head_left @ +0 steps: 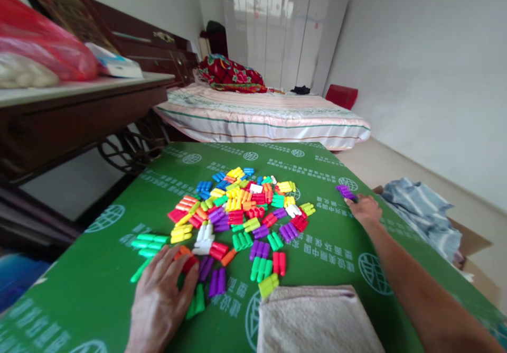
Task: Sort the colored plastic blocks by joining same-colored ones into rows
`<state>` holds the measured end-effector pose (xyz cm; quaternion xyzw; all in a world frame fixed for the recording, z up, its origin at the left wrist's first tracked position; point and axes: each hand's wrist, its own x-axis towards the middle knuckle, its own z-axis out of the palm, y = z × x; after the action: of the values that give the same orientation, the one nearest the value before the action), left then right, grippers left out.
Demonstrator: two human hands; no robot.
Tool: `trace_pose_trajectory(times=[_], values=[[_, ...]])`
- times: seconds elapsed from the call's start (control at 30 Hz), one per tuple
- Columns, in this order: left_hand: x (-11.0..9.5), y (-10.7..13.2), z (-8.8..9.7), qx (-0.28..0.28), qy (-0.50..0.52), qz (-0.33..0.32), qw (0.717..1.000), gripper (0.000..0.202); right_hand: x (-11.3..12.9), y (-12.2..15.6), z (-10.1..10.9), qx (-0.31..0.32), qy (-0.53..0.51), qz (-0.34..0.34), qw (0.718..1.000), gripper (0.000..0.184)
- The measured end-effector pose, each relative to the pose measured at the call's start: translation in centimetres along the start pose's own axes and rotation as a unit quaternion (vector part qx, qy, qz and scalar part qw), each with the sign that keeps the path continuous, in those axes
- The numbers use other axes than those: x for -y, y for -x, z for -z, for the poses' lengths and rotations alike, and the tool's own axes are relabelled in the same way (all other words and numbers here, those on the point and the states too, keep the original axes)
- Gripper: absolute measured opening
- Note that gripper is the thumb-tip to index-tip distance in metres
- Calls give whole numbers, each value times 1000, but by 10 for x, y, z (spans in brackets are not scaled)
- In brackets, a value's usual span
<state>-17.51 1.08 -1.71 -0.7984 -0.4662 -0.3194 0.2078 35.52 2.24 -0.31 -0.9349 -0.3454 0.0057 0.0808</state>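
Many plastic building blocks, each a row of rounded tubes, lie in a loose heap on a green printed board (317,268). My left hand (164,289) is low over the near left of the heap, its fingers curled around a red block (190,264) between thumb and forefinger. Touching or close to this hand are an orange block (183,251), green blocks (148,244) and purple blocks (217,282). Away to the right, my right hand (365,208) grips a purple block (346,192) at its fingertips, near the board's right edge. Its palm side is hidden.
A folded beige cloth (312,316) lies at the board's near edge. Right of the board sits an open cardboard box (475,237) with striped cloth (415,210). A dark sewing table (79,126) stands at left, and a bed (269,118) beyond the far edge.
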Motion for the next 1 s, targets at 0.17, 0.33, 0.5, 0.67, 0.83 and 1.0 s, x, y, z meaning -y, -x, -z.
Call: trace_pose_trajectory(times=[0.17, 0.33, 0.5, 0.67, 0.83, 1.0], values=[[-12, -2, 6, -7, -13, 22, 1000, 24, 11, 18, 0, -44, 23, 64, 997, 52], [-19, 2, 7, 15, 0, 82, 996, 23, 86, 92, 11, -53, -80, 362, 927, 38], [-22, 6, 8, 45, 18, 129, 991, 22, 181, 181, 18, -14, -165, 606, 778, 36], [-25, 6, 9, 26, 26, 137, 990, 21, 225, 223, 7, 35, -114, 631, 767, 45], [-27, 7, 8, 23, 36, 146, 988, 20, 204, 240, 1, 31, -92, 646, 757, 31], [-27, 6, 9, 32, 39, 152, 987, 18, 189, 235, 8, 39, -123, 669, 732, 21]])
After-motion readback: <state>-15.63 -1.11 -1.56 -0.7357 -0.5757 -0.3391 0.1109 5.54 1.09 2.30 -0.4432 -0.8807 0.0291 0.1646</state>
